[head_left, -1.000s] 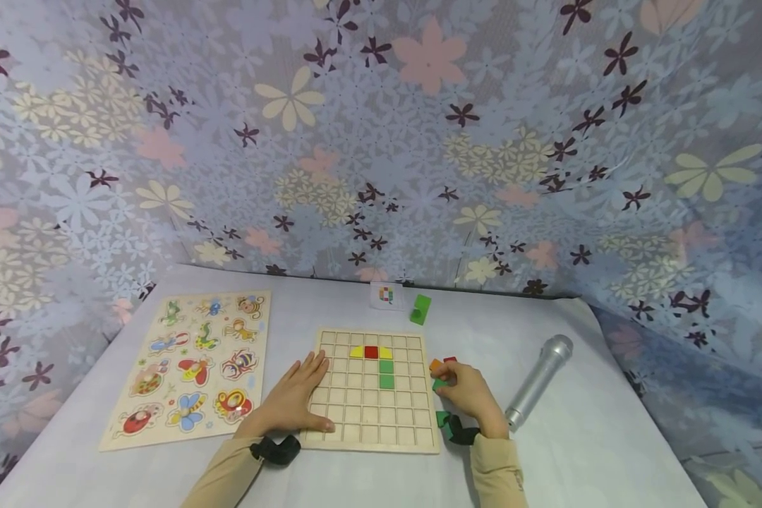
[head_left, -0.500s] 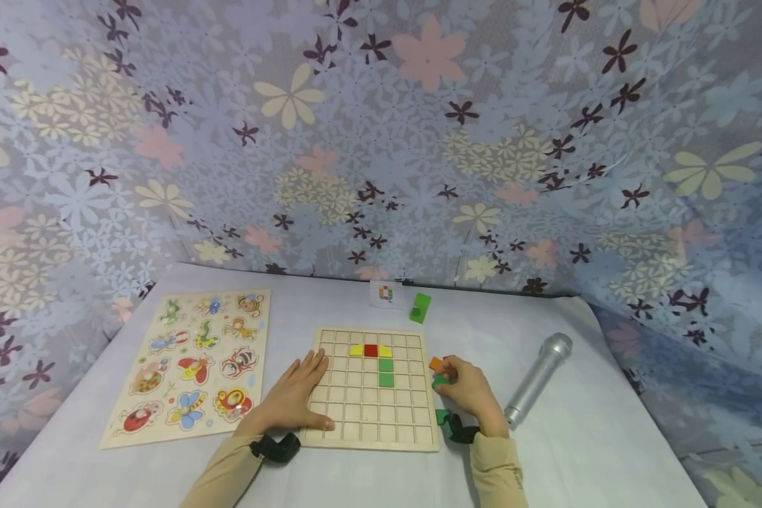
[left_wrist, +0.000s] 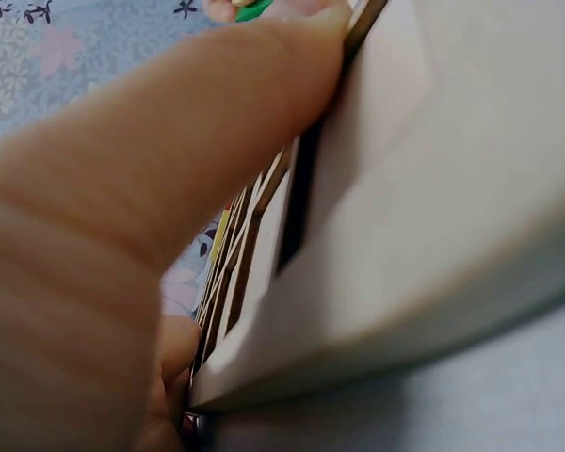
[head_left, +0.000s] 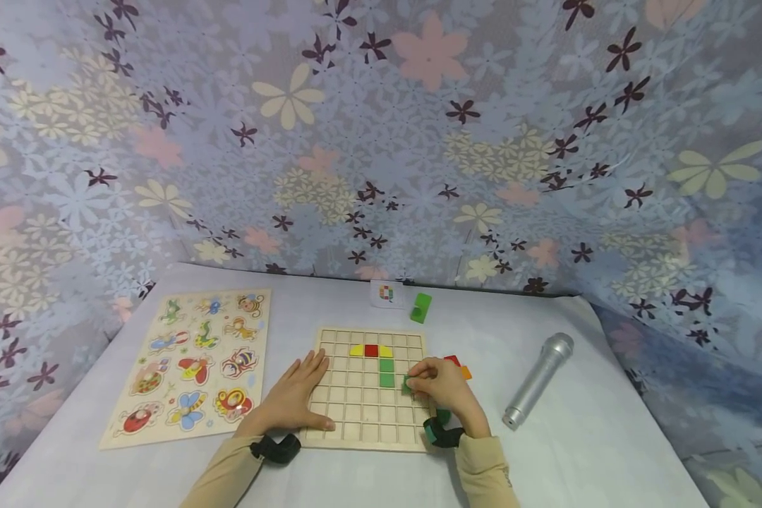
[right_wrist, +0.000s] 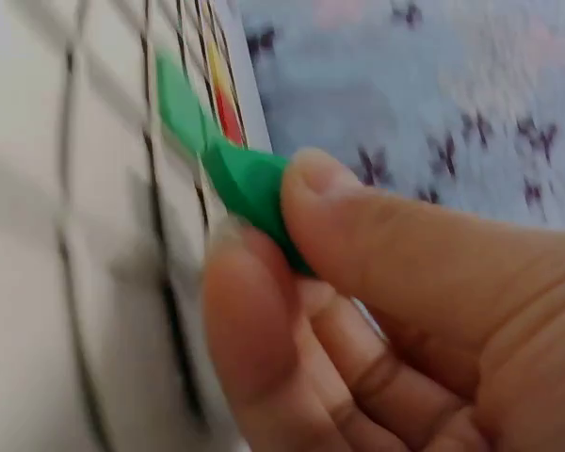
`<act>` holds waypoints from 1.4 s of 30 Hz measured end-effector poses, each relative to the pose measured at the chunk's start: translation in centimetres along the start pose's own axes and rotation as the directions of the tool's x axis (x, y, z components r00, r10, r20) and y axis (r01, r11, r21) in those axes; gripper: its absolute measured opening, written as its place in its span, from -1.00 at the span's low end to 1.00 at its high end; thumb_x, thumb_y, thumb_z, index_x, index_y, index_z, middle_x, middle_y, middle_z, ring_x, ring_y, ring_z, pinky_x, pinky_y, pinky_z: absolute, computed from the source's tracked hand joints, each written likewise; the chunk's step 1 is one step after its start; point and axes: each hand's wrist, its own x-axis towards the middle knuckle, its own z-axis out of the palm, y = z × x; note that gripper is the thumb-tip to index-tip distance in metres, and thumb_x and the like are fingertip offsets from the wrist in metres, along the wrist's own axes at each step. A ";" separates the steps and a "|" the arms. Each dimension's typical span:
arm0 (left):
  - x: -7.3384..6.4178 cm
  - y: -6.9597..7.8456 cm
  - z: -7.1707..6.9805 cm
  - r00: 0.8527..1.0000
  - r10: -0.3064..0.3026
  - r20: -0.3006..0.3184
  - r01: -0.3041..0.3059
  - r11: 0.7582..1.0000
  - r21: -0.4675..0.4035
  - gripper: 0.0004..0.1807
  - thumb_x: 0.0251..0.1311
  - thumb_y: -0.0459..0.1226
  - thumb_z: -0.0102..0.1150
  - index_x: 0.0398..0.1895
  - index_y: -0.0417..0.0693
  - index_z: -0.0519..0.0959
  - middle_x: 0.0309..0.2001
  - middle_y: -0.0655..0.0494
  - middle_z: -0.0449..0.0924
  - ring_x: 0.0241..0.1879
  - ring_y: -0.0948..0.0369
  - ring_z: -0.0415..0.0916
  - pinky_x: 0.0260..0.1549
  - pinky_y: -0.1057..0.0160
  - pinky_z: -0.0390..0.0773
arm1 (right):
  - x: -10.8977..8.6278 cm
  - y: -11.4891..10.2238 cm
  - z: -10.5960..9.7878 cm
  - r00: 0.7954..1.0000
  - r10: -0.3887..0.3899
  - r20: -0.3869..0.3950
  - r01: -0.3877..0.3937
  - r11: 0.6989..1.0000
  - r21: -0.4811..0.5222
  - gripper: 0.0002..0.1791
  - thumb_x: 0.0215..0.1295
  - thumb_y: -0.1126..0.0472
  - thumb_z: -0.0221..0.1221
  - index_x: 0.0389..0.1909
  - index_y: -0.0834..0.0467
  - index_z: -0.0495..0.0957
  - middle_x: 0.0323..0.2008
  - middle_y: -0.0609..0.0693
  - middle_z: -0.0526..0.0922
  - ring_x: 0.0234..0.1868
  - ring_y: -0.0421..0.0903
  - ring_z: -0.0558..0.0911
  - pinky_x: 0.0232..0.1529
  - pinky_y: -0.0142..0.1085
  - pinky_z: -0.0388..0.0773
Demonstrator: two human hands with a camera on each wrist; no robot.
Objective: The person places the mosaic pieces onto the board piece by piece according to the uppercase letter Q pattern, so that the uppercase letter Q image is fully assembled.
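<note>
A wooden grid board (head_left: 353, 413) lies on the table, bearing a red square tile (head_left: 371, 351), yellow corner tiles (head_left: 356, 351) on either side and two green square tiles (head_left: 386, 379) in a column. My left hand (head_left: 292, 401) rests on the board's left edge, fingers straight and thumb (left_wrist: 217, 104) spread onto its front corner. Between thumb and fingers, my right hand (head_left: 447, 388) pinches a green block (right_wrist: 250, 188) above the board's right part, just right of the green tiles. Fingers partly cover the block, so its full shape is hidden.
Right of the board lie loose red (head_left: 452, 360) and orange blocks (head_left: 466, 372), and a green block (head_left: 443, 415) by the right wrist. Further right is a silver microphone (head_left: 538, 381). Behind stand a pattern card (head_left: 381, 303) and a light green piece (head_left: 421, 308). An insect puzzle (head_left: 184, 384) lies left.
My right hand has moved left from the loose blocks to over the board, carrying the green block. The orange block has shifted right. My left hand has stayed still.
</note>
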 end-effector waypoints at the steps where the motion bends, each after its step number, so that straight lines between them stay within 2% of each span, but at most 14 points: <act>1: 0.0 0.0 0.0 1.000 0.001 0.000 -0.001 1.000 -0.002 0.32 -0.23 0.25 0.41 0.47 -0.36 0.02 0.53 -0.24 -0.11 0.53 -0.16 -0.18 0.48 -0.18 -0.11 | 0.0 -0.2 0.6 0.999 -0.013 0.043 0.013 1.000 0.009 -0.85 0.18 0.35 0.29 -0.27 0.36 0.60 -0.42 0.12 0.69 -0.48 -0.15 0.68 -0.41 -0.32 0.69; 3: 0.0 0.0 0.0 1.000 0.007 0.001 -0.007 1.000 -0.001 0.33 -0.23 0.26 0.40 0.47 -0.35 0.02 0.54 -0.24 -0.12 0.53 -0.16 -0.18 0.48 -0.17 -0.12 | 0.1 -0.5 1.6 0.994 -0.031 0.103 0.030 0.999 0.011 -0.85 0.18 0.34 0.29 -0.28 0.36 0.60 -0.44 0.11 0.67 -0.49 -0.17 0.67 -0.41 -0.33 0.69; 5: 0.0 0.0 0.0 1.000 0.012 -0.001 -0.012 1.000 0.002 0.33 -0.23 0.27 0.39 0.47 -0.36 0.01 0.53 -0.24 -0.11 0.53 -0.16 -0.18 0.48 -0.17 -0.11 | 0.2 -0.8 2.5 0.991 -0.042 0.124 0.043 0.999 -0.002 -0.87 0.17 0.35 0.30 -0.31 0.34 0.61 -0.47 0.08 0.66 -0.50 -0.20 0.66 -0.42 -0.35 0.69; 13: -0.1 0.1 -0.2 1.000 0.013 -0.003 -0.013 1.000 0.006 0.33 -0.23 0.27 0.39 0.47 -0.35 0.02 0.53 -0.24 -0.10 0.53 -0.17 -0.18 0.47 -0.18 -0.10 | 0.1 -1.4 3.8 0.997 -0.034 0.069 0.038 0.998 -0.047 -0.93 0.16 0.38 0.29 -0.35 0.31 0.63 -0.52 0.05 0.65 -0.54 -0.20 0.63 -0.46 -0.36 0.67; 20: -0.2 0.3 -0.4 1.000 0.004 0.002 -0.004 1.000 -0.003 0.31 -0.22 0.24 0.41 0.47 -0.35 0.03 0.53 -0.24 -0.10 0.53 -0.18 -0.17 0.47 -0.18 -0.11 | 0.0 -1.5 4.7 0.995 -0.096 0.028 0.100 0.972 -0.213 -0.96 0.16 0.30 0.32 -0.44 0.17 0.66 -0.52 -0.06 0.61 -0.50 -0.25 0.52 -0.48 -0.47 0.48; 23: -0.2 0.2 -0.4 1.000 0.003 0.003 -0.003 1.000 -0.001 0.31 -0.22 0.24 0.41 0.47 -0.35 0.02 0.53 -0.24 -0.10 0.53 -0.17 -0.18 0.48 -0.18 -0.12 | 0.0 -1.7 4.8 0.993 -0.112 0.027 0.115 0.966 -0.231 -0.97 0.17 0.29 0.31 -0.43 0.15 0.66 -0.52 -0.09 0.56 -0.47 -0.24 0.46 -0.46 -0.48 0.42; 25: -0.1 0.2 -0.3 1.000 0.009 0.004 -0.009 1.000 0.006 0.32 -0.21 0.25 0.40 0.47 -0.36 0.02 0.53 -0.24 -0.11 0.53 -0.17 -0.18 0.47 -0.18 -0.11 | -0.1 -1.6 4.6 0.993 -0.114 0.036 0.119 0.969 -0.214 -0.97 0.18 0.28 0.30 -0.38 0.16 0.65 -0.52 -0.09 0.54 -0.49 -0.24 0.45 -0.48 -0.48 0.41; 28: -0.1 0.1 -0.2 1.000 0.013 0.012 -0.013 1.000 0.008 0.32 -0.21 0.26 0.39 0.48 -0.35 0.01 0.53 -0.24 -0.11 0.53 -0.16 -0.19 0.48 -0.17 -0.11 | -0.2 -1.5 3.9 0.993 -0.100 0.063 0.107 0.986 -0.128 -0.87 0.21 0.25 0.28 -0.25 0.21 0.65 -0.48 -0.05 0.56 -0.49 -0.23 0.48 -0.50 -0.47 0.45; 32: -0.1 0.1 -0.1 1.000 0.018 0.010 -0.018 1.000 0.008 0.33 -0.23 0.28 0.39 0.47 -0.35 0.03 0.53 -0.24 -0.10 0.53 -0.16 -0.17 0.47 -0.17 -0.10 | -0.7 -1.1 2.3 0.992 -0.066 0.110 0.064 0.998 0.019 -0.70 0.30 0.19 0.22 -0.06 0.31 0.59 -0.33 0.12 0.64 -0.45 -0.18 0.53 -0.47 -0.42 0.53; 34: -0.1 0.1 -0.1 1.000 0.020 0.005 -0.020 1.000 0.008 0.33 -0.24 0.28 0.39 0.47 -0.36 0.03 0.53 -0.24 -0.09 0.53 -0.17 -0.16 0.47 -0.18 -0.08 | -1.2 -0.8 1.3 0.992 -0.047 0.119 0.041 0.998 0.049 -0.64 0.33 0.16 0.20 0.00 0.34 0.55 -0.26 0.19 0.65 -0.44 -0.16 0.54 -0.48 -0.41 0.52; 37: -0.1 0.1 -0.1 1.000 0.021 0.004 -0.021 1.000 0.003 0.32 -0.23 0.28 0.38 0.47 -0.35 0.04 0.53 -0.24 -0.09 0.53 -0.17 -0.16 0.47 -0.18 -0.09 | -2.3 0.2 -0.2 0.995 -0.016 0.097 0.010 0.998 0.059 -0.62 0.34 0.18 0.18 0.05 0.35 0.52 -0.14 0.24 0.66 -0.44 -0.18 0.53 -0.50 -0.41 0.49; 42: -0.2 0.0 -0.1 1.000 0.012 0.002 -0.012 1.000 0.009 0.33 -0.22 0.29 0.37 0.47 -0.36 0.02 0.53 -0.24 -0.10 0.53 -0.17 -0.17 0.47 -0.19 -0.09 | -4.5 2.2 -2.1 0.999 0.033 0.005 -0.033 0.998 0.045 -0.58 0.26 0.23 0.25 0.11 0.30 0.51 0.01 0.24 0.66 -0.47 -0.28 0.47 -0.51 -0.44 0.45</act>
